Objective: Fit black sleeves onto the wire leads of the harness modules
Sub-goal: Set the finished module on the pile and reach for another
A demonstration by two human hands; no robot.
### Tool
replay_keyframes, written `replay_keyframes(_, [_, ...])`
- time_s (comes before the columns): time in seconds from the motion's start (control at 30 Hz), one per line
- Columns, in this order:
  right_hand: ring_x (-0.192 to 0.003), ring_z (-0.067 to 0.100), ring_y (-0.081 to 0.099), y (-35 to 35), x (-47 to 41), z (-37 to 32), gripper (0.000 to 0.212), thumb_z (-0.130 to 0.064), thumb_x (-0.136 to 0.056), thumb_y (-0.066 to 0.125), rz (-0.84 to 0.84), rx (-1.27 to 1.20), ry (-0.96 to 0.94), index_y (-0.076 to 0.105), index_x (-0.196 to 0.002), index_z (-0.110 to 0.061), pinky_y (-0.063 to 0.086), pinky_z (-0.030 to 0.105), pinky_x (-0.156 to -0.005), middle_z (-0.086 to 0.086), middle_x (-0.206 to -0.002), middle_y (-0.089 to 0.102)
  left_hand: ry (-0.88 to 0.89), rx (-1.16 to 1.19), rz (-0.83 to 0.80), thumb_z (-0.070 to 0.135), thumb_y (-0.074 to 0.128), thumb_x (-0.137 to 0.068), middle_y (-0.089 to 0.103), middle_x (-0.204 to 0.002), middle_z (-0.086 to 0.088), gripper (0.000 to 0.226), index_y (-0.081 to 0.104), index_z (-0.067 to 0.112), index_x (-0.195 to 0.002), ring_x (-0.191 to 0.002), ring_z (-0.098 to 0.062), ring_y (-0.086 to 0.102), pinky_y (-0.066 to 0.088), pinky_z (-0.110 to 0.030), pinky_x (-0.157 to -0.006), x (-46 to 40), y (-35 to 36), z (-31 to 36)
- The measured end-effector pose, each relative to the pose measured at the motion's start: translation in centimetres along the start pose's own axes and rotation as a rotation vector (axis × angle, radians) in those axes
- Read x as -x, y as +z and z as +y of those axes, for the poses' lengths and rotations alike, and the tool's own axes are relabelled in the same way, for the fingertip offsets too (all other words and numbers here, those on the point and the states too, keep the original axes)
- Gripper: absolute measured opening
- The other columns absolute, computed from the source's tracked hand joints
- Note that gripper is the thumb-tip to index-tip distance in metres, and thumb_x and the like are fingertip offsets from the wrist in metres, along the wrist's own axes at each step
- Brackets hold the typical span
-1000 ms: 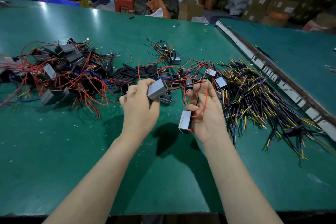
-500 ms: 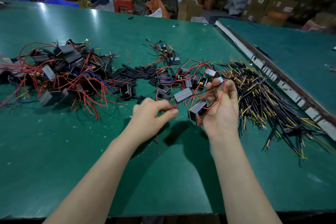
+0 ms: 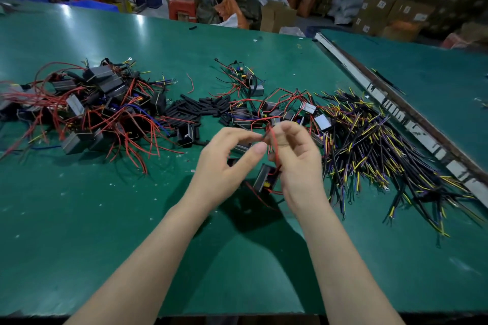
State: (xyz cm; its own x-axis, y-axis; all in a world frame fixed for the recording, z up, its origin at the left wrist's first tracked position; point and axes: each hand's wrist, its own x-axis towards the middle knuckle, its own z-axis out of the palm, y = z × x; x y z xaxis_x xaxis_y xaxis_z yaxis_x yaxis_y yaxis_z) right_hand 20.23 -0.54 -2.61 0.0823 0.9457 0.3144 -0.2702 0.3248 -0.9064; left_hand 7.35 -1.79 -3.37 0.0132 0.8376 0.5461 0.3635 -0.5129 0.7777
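Above the green table, my right hand (image 3: 295,163) pinches the red wire leads (image 3: 273,145) of a small dark harness module (image 3: 265,178) that dangles below its palm. My left hand (image 3: 224,166) meets it, thumb and forefinger closed on the tips of the same red leads. A loose heap of black sleeves (image 3: 200,108) lies just beyond both hands. More grey modules with red wires (image 3: 272,111) sit behind my fingers.
A big tangle of modules with red leads (image 3: 87,111) covers the left of the table (image 3: 79,219). A wide bundle of black, yellow and purple wires (image 3: 383,150) spreads on the right. A metal rail (image 3: 396,113) divides this table from the neighbouring one.
My hands have come together and lifted a little. The left hand let go of its grey module and now pinches the red leads held by my right hand.
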Motion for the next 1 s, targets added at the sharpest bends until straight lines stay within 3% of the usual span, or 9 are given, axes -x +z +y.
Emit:
replay_keyframes(0.17, [-0.073,-0.003,0.057,0.3,0.5,0.5,0.014,-0.006,-0.086,0.065,-0.071,0.123,0.019,0.064,-0.083,-0.02,0.046,0.013,-0.073,-0.017,-0.073,0.067,-0.094,0.086,0.099,0.04,0.062,-0.083,0.062,-0.089,0.008,0.018,0.067,0.023,-0.084,-0.085,-0.003,0.059,0.046,-0.022,-0.08,-0.1,0.3,-0.7])
replay_keyframes(0.27, [-0.071,-0.003,0.057,0.3,0.5,0.5,0.015,-0.007,-0.088,0.065,-0.05,0.17,0.07,0.065,-0.08,-0.021,0.044,0.012,-0.072,-0.018,-0.071,0.066,-0.116,0.015,0.156,0.028,0.056,-0.088,0.064,-0.091,0.007,0.02,0.071,0.015,-0.086,-0.089,-0.005,0.06,0.046,-0.023,-0.084,-0.3,-0.1,-1.0])
replay_keyframes(0.37, [-0.066,-0.001,0.055,0.4,0.6,0.5,0.012,-0.012,-0.089,0.064,-0.099,0.164,0.148,0.064,-0.08,-0.019,0.044,0.01,-0.065,-0.015,-0.069,0.064,-0.09,-0.053,0.145,0.023,0.052,-0.093,0.065,-0.096,0.006,0.021,0.072,0.016,-0.097,-0.093,0.001,0.057,0.041,-0.013,-0.086,-0.4,-0.4,-1.0])
replay_keyframes(0.47, [-0.069,0.003,0.056,0.5,0.7,0.1,0.005,-0.022,-0.084,0.065,-0.182,0.109,0.218,0.065,-0.081,-0.019,0.044,0.014,-0.064,-0.011,-0.072,0.064,-0.136,0.064,0.108,0.016,0.056,-0.095,0.067,-0.098,0.006,0.016,0.07,0.022,-0.098,-0.096,0.0,0.06,0.043,-0.014,-0.086,-0.5,-0.5,-0.7])
replay_keyframes(0.57, [-0.073,-0.001,0.062,0.4,0.5,-0.4,0.012,-0.026,-0.074,0.064,-0.187,-0.006,0.231,0.067,-0.082,-0.017,0.044,0.013,-0.065,-0.011,-0.077,0.068,-0.226,0.301,0.093,0.011,0.054,-0.095,0.071,-0.087,0.009,0.018,0.069,0.022,-0.096,-0.085,0.001,0.064,0.046,-0.013,-0.08,-0.7,-0.6,-0.4])
replay_keyframes(0.67, [-0.082,-0.002,0.064,0.5,0.5,-0.8,0.016,-0.027,-0.079,0.058,-0.243,-0.134,0.27,0.071,-0.084,-0.019,0.043,0.017,-0.066,-0.011,-0.089,0.072,-0.334,0.429,0.116,0.014,0.051,-0.096,0.071,-0.075,0.009,0.02,0.069,0.025,-0.093,-0.075,-0.002,0.064,0.047,-0.014,-0.072,-0.9,-0.9,-0.5])
replay_keyframes(0.77, [-0.098,0.009,0.065,0.3,0.5,-1.2,0.013,-0.031,-0.075,0.065,-0.295,-0.358,0.295,0.074,-0.076,-0.021,0.049,0.02,-0.072,-0.003,-0.107,0.072,-0.488,0.567,0.188,0.019,0.049,-0.097,0.072,-0.076,0.012,0.02,0.067,0.024,-0.09,-0.072,-0.001,0.063,0.039,-0.019,-0.065,-1.2,-1.3,-0.9])
replay_keyframes(0.87, [-0.1,0.016,0.068,0.0,0.2,-1.5,0.014,-0.029,-0.067,0.073,-0.227,-0.577,0.307,0.075,-0.078,-0.021,0.054,0.024,-0.077,0.0,-0.104,0.073,-0.579,0.763,0.265,0.02,0.045,-0.099,0.072,-0.077,0.013,0.02,0.063,0.021,-0.09,-0.067,0.003,0.064,0.036,-0.018,-0.06,-1.6,-1.9,-0.9])
replay_keyframes(1.0, [-0.095,0.013,0.07,-0.2,-0.1,-1.5,0.019,-0.03,-0.059,0.078,-0.12,-0.592,0.304,0.075,-0.077,-0.022,0.054,0.02,-0.071,-0.004,-0.098,0.074,-0.557,0.834,0.251,0.022,0.047,-0.098,0.069,-0.073,0.014,0.019,0.065,0.022,-0.09,-0.064,0.002,0.062,0.039,-0.013,-0.054,-1.6,-1.9,-0.4])
